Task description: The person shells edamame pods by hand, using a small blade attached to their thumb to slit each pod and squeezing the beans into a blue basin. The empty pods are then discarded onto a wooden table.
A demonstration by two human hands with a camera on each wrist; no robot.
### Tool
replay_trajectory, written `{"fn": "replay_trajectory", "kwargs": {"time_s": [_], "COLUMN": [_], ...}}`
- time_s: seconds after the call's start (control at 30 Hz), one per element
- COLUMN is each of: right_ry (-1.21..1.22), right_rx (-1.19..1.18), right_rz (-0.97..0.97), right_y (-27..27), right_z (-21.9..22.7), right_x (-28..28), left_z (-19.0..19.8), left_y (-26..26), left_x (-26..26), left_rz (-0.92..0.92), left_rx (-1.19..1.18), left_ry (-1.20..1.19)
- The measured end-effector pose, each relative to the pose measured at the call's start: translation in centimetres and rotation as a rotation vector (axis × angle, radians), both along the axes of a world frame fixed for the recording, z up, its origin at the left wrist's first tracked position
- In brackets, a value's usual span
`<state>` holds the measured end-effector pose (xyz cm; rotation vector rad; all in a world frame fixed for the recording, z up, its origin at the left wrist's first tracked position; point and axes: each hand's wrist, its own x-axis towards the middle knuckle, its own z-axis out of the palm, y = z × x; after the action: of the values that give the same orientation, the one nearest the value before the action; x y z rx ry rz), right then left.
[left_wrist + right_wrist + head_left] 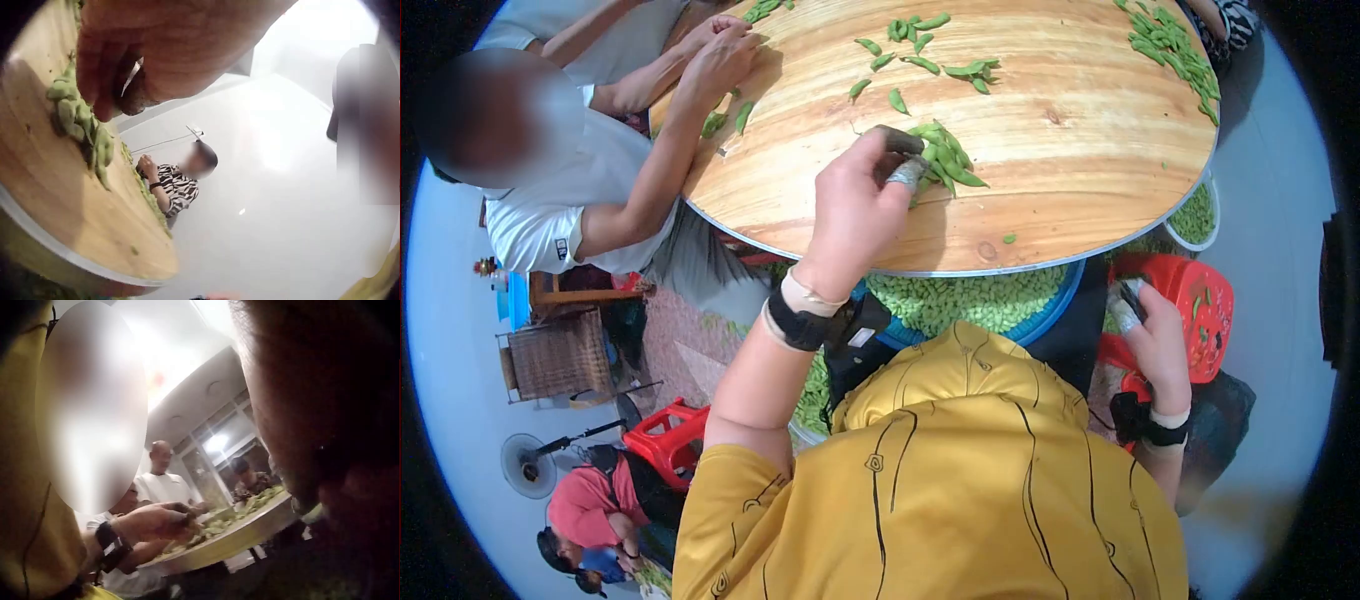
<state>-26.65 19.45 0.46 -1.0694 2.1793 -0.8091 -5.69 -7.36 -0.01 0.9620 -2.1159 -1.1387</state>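
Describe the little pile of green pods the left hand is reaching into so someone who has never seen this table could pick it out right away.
Start at the round wooden table and come to its near edge, just above the blue tub of shelled beans. The pile of pods lies there under the fingertips of the left hand. Unlike the loose pods scattered further up and the long heap at the far right rim, it is small and tight.

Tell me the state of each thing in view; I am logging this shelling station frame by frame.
left hand: on the table, fingers curled on the nearest pod heap
right hand: lowered beside the table, taped fingers curled; any hold unclear
pod heap: unshelled, bunched under the left fingertips
scattered pods: unshelled, loose on the board
round table: wooden top, pods spread over it
blue tub: under the table edge, filled with shelled beans
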Motion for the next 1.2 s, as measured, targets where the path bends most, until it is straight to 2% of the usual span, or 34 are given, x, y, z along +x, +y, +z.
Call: {"fn": "replay_trajectory", "kwargs": {"time_s": [0.03,0.1,0.13,0.17,0.2,0.27,0.3,0.37,0.4,0.43,0.5,0.57,0.63,0.7,0.73,0.77,0.83,0.9,0.97,1.03,1.1,1.2], "right_ry": [-0.004,-0.058,-0.234,-0.409,-0.447,-0.592,-0.591,-0.799,-0.670,-0.478,-0.125,0.115,0.159,0.077,0.084,0.087,-0.364,-0.395,-0.560,-0.565,-0.588,-0.642], "right_rx": [-0.001,-0.238,-0.198,-0.158,-0.222,-0.336,-0.339,-0.343,-0.304,-0.479,-0.531,-0.535,-0.543,-0.478,-0.525,-0.535,-0.426,-0.418,-0.270,-0.277,-0.298,-0.281], "right_rz": [-0.005,0.115,0.128,0.140,0.148,0.136,0.138,0.118,0.112,0.163,0.326,0.417,0.484,0.527,0.564,0.567,0.282,0.323,0.289,0.305,0.302,0.278], "right_y": [-1.1,-3.5,-4.8,-6.0,-7.2,-9.3,-9.5,-10.4,-10.5,-10.6,-10.5,-10.1,-9.9,-9.8,-9.8,-9.6,-9.3,-9.0,-8.7,-8.9,-8.8,-8.6], "right_z": [-0.1,-0.6,0.5,1.7,1.5,1.1,0.8,0.5,1.1,0.4,0.5,0.3,0.9,1.3,0.9,1.0,1.2,0.6,1.5,1.7,1.1,1.1], "right_x": [0.6,2.0,2.6,3.4,4.4,6.2,6.5,6.7,6.8,7.1,6.6,6.3,6.2,5.9,5.7,6.2,7.0,6.6,6.9,7.0,7.0,7.0], "left_z": [0.4,1.5,1.5,1.5,1.6,1.8,1.9,0.8,0.9,1.1,1.3,1.7,1.6,1.1,1.1,0.9,0.5,0.8,0.8,0.7,0.3,-1.3], "left_y": [0.2,1.4,2.0,2.6,3.2,4.5,5.1,5.4,5.7,5.8,6.3,6.0,5.8,5.4,5.5,5.8,5.8,5.8,6.2,6.6,7.2,7.1], "left_x": [0.2,0.8,0.9,1.0,1.0,1.0,1.0,1.6,1.9,2.3,2.5,2.6,2.6,2.8,2.8,2.9,2.8,2.7,2.6,2.5,2.2,2.4], "left_rz": [-0.005,-0.057,-0.062,-0.096,-0.130,-0.125,-0.117,-0.181,-0.186,-0.187,-0.209,-0.291,-0.396,-0.451,-0.453,-0.451,-0.374,-0.349,-0.279,-0.292,-0.331,-0.385], "left_rx": [-0.001,0.587,0.588,0.729,0.870,0.919,0.966,0.894,0.837,0.768,0.735,0.611,0.795,0.972,1.047,1.037,0.961,0.913,0.750,0.744,0.633,0.465], "left_ry": [-0.004,0.282,0.279,0.352,0.427,0.431,0.437,0.438,0.377,0.319,0.258,-0.007,-0.019,0.037,0.097,0.097,0.235,0.216,0.188,0.180,0.288,0.218]}}
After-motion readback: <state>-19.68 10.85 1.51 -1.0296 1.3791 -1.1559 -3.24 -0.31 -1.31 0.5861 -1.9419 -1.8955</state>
